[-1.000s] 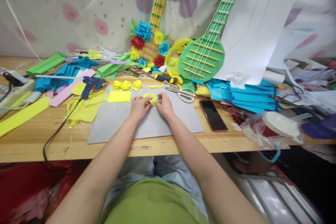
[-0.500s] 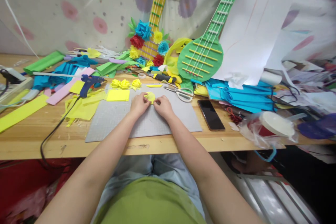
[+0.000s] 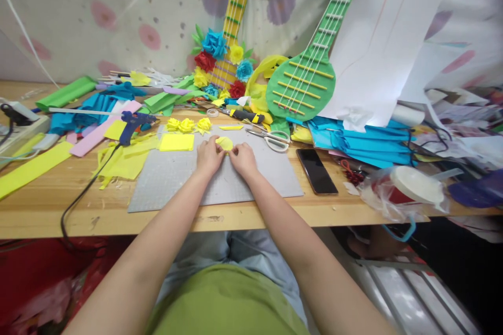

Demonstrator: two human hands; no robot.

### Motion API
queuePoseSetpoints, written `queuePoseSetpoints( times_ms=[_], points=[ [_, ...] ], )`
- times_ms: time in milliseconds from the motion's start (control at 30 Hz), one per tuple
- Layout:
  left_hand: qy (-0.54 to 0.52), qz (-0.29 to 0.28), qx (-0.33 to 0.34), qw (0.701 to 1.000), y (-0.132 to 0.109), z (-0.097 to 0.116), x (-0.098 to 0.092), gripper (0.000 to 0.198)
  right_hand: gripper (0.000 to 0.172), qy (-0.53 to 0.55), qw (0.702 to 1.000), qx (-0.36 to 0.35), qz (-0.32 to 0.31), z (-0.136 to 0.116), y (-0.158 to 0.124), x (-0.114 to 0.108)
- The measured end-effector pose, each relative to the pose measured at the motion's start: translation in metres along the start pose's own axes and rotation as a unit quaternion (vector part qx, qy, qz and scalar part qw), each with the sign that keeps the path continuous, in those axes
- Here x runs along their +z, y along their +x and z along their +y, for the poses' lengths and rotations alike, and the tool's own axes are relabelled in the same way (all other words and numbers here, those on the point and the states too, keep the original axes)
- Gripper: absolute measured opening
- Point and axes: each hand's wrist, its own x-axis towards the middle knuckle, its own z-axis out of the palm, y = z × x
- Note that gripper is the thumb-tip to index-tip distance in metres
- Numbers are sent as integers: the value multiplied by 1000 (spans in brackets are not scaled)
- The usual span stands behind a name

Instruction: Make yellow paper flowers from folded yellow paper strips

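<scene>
Between my hands is a small rounded piece of yellow paper [image 3: 225,142], held above the grey cutting mat [image 3: 165,183]. My left hand [image 3: 209,156] pinches its left lower edge, fingers closed. My right hand [image 3: 242,159] pinches the right lower edge in the same way. The fingertips of both hands nearly meet under the piece. A stack of yellow paper squares [image 3: 176,142] lies left of my left hand. Behind the stack sit several yellow paper flowers [image 3: 186,125]. Scissors [image 3: 275,141] with pale handles lie to the right, partly on the mat.
A blue glue gun [image 3: 131,126] with a black cord rests at left on yellow crepe paper [image 3: 126,165]. A phone [image 3: 316,171] and a bagged cup [image 3: 408,188] are at right. Behind stand a green paper lute [image 3: 301,89] and a flowered yellow one [image 3: 236,15].
Both hands stay close together with the yellow paper piece. Its upper edge sits slightly lower and the fingers have shifted a little around it. Nothing else has visibly moved on the table.
</scene>
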Motion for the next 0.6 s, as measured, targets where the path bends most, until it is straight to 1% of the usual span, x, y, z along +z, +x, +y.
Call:
queuePoseSetpoints(
  times_ms=[100, 367, 533, 600],
  points=[
    [0, 7, -4, 1000, 0, 0, 0, 44, 11, -12, 1000, 0, 6, 0, 1, 3],
    [2, 4, -20, 1000, 2, 0, 1, 41, 9, -11, 999, -15, 27, 2, -1, 5],
    [4, 8, -11, 1000, 1, 1, 1, 37, 10, -22, 1000, -11, 20, 1, -2, 4],
    [11, 8, -5, 1000, 1, 1, 1, 33, 10, -24, 1000, -10, 16, 0, -2, 4]
  ],
)
